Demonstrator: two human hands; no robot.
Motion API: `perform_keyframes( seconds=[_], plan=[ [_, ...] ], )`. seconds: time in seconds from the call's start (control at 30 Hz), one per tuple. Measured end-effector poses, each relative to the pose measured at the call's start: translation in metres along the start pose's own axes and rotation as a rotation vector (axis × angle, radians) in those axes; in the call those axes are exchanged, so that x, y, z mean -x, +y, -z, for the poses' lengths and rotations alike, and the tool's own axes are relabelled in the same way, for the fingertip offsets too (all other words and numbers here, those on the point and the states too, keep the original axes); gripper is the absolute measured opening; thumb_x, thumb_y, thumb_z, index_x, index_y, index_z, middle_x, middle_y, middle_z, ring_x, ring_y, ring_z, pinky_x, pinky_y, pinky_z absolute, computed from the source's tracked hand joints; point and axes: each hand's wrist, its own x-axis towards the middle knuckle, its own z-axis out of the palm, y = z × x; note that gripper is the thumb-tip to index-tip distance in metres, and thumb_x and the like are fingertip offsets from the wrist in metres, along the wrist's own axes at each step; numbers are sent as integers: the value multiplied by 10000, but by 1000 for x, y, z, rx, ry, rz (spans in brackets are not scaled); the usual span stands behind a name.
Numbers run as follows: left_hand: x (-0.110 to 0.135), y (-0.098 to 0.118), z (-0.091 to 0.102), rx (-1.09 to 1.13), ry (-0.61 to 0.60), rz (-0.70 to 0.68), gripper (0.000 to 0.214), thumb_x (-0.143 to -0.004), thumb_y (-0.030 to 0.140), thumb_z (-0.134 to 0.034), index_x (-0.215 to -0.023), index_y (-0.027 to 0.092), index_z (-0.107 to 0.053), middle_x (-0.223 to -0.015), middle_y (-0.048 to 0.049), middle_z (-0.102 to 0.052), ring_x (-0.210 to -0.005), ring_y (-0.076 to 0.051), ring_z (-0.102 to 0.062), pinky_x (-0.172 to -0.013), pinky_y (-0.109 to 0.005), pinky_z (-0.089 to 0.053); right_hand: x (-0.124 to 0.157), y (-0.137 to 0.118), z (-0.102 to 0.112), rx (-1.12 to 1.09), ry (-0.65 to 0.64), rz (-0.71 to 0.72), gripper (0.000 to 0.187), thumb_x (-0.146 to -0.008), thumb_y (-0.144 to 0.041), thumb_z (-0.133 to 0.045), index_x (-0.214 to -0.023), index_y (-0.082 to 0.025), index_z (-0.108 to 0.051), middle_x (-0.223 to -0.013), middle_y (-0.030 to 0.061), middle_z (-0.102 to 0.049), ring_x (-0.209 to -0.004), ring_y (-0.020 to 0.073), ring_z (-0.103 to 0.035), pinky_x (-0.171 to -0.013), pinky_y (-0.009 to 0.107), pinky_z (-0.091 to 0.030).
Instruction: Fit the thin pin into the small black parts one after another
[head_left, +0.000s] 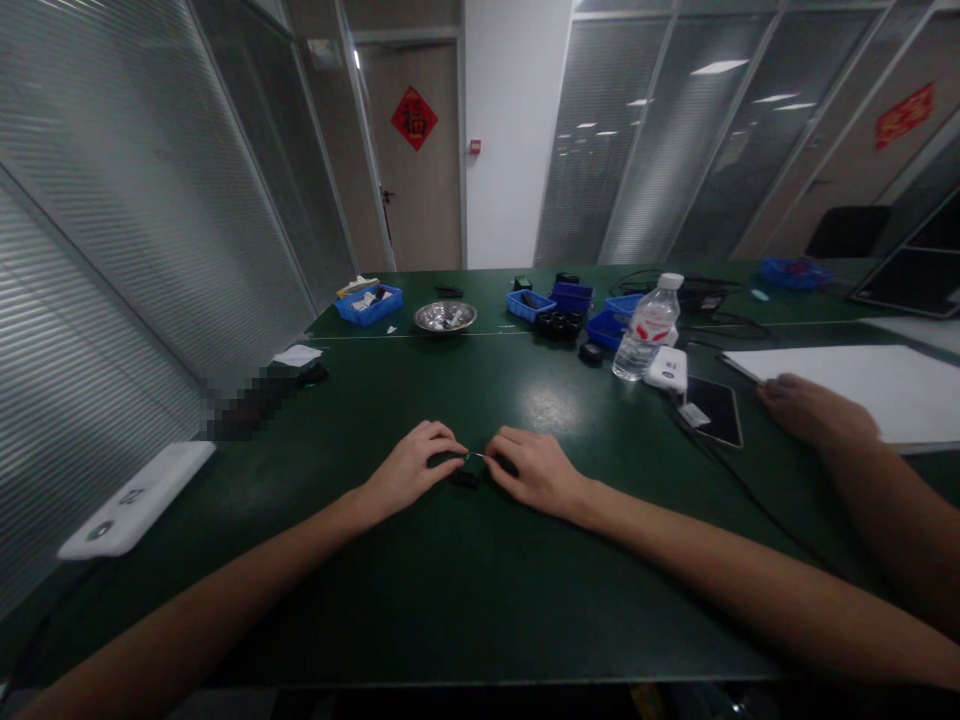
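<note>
At a wide dark-green matt table, a person's left hand and right hand meet fingertip to fingertip at mid-table, with the forearms converging from the near corners. A co-worker's hand rests at far right beside a white sheet of paper. A clear plastic water bottle with a red label and a round steel bowl stand well beyond. The left fingers are curled and pinched on a small black part, matt and plastic-looking. The right thumb and forefinger appear closed on a thin silvery pin. Its long axis runs left to right across the gap between the hands, its left end at the part. Both hands are equally near. A second black piece lies on the table just on the near side of the fingertips.
</note>
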Motion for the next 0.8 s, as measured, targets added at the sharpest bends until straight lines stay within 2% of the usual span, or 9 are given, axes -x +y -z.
perform_keyframes(
  seconds=[0.17,0.53,0.8],
  plan=[
    [-1,0,0,-1,5,-1,239,-1023,314,-553,-1188,265,-719,-1207,-54,-630,-1113,-235,-560,-954,-397,-490,-1,-1,1,-6,0,3,123,-1022,-260,-528,-1020,-186,-626,-932,39,-648,-789,154,-602,-653,267,-411],
    [-1,-5,-1,41,-1,13,252,-997,367,-620,-1208,274,-719,-1204,-43,-626,-1124,-232,-555,-964,-390,-472,0,1,-1,1,-1,2,125,-1018,-271,-536,-1009,-188,-628,-924,38,-642,-779,156,-600,-640,269,-406],
    [-3,-4,-1,25,14,-17,201,-998,369,-618,-1089,260,-760,-1152,-43,-646,-1082,-226,-569,-943,-381,-472,0,1,0,-5,-3,5,115,-1017,-264,-539,-1010,-187,-624,-920,36,-639,-782,157,-595,-651,264,-402]
  ],
)
